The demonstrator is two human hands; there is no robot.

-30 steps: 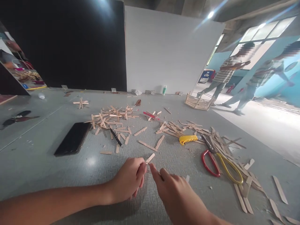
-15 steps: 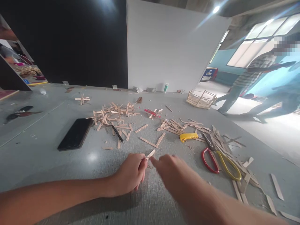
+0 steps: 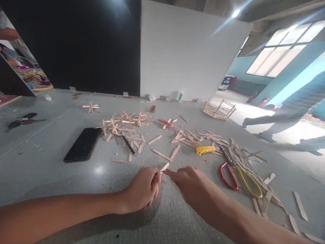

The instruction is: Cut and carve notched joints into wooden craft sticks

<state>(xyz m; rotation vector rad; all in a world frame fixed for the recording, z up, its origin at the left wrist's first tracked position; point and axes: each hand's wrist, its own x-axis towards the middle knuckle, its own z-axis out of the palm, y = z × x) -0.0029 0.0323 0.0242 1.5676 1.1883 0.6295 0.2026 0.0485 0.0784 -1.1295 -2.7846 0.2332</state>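
I have the wooden stick [image 3: 165, 166] over the desk [image 3: 101, 184], near end pinched in the fingers [image 3: 155, 182] of my left hand [image 3: 142, 187]; whether my right hand [image 3: 189, 182], forefinger [image 3: 169, 173] beside it, grips anything I can't tell. It looks light, stiff, easily snapped: best held across its flat faces.

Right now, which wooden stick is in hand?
The wooden stick poking out of the left hand, with a finger of the right hand at it; other loose sticks lie on the table.

A stick [image 3: 165, 166] juts from the grip of the left hand [image 3: 146, 185] beside the right hand [image 3: 189, 181], scissors [image 3: 230, 162] lying on the table [image 3: 101, 184].
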